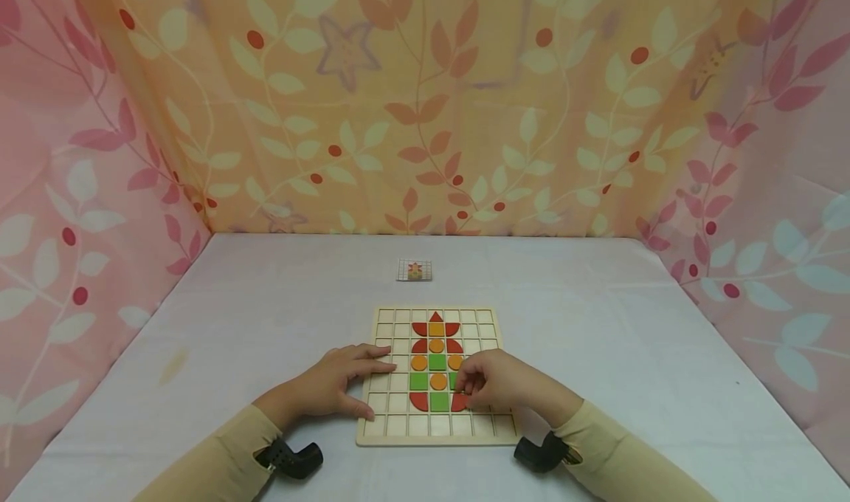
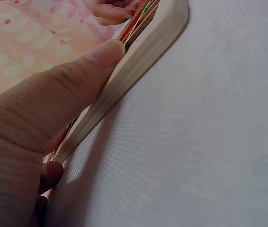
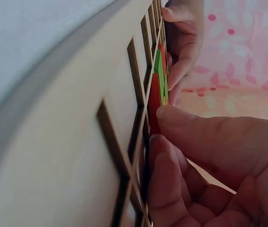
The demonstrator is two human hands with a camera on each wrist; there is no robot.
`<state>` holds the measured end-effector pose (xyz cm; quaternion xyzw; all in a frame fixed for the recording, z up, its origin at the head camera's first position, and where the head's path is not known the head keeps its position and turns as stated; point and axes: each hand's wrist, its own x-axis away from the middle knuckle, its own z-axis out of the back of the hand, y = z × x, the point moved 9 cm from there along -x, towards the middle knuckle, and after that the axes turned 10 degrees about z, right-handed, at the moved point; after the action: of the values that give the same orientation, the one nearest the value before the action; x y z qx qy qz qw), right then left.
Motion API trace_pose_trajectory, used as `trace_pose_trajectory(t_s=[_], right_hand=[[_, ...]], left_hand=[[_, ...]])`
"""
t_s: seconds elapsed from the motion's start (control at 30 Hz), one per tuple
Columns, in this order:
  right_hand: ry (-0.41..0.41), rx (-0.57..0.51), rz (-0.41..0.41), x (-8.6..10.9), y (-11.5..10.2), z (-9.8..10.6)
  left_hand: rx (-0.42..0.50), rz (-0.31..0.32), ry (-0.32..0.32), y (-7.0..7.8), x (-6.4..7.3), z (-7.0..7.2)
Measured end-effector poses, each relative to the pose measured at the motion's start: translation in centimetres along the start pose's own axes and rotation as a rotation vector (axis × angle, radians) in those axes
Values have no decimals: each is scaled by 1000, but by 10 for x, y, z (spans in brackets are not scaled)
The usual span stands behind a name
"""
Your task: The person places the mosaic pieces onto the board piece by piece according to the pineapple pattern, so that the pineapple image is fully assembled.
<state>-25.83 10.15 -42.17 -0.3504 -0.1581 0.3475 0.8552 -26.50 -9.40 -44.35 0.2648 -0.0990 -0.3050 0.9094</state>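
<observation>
A wooden grid board [image 1: 438, 426] lies on the table with red, orange and green pieces set in its squares. My left hand [image 1: 328, 382] rests at the board's left edge, fingers spread; the left wrist view shows its thumb [image 2: 91, 64] against the rim. Over the lower right of the pattern, my right hand [image 1: 508, 387] has thumb and curled fingers at a red rounded piece [image 1: 459, 402]. In the right wrist view, the thumb and a fingertip pinch the end of that red piece [image 3: 154, 101]. The right fingers partly cover a green square [image 1: 453, 380] above it.
A small pattern card [image 1: 415, 270] lies behind the board, showing a similar figure on a grid. White cloth [image 1: 232, 303] covers the table. Floral curtains [image 1: 425, 118] stand at the back and both sides. Each sleeve has a black device [image 1: 292, 461] at the wrist.
</observation>
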Motion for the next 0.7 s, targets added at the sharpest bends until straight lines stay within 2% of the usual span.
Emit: trace_pose_trajectory(t_s=[0.3, 0.7], right_hand=[[-1, 80, 45, -1, -5, 0], [-1, 78, 21, -5, -4, 0]], left_hand=[[-28, -26, 11, 1, 0, -1], [-23, -26, 2, 2, 0, 0]])
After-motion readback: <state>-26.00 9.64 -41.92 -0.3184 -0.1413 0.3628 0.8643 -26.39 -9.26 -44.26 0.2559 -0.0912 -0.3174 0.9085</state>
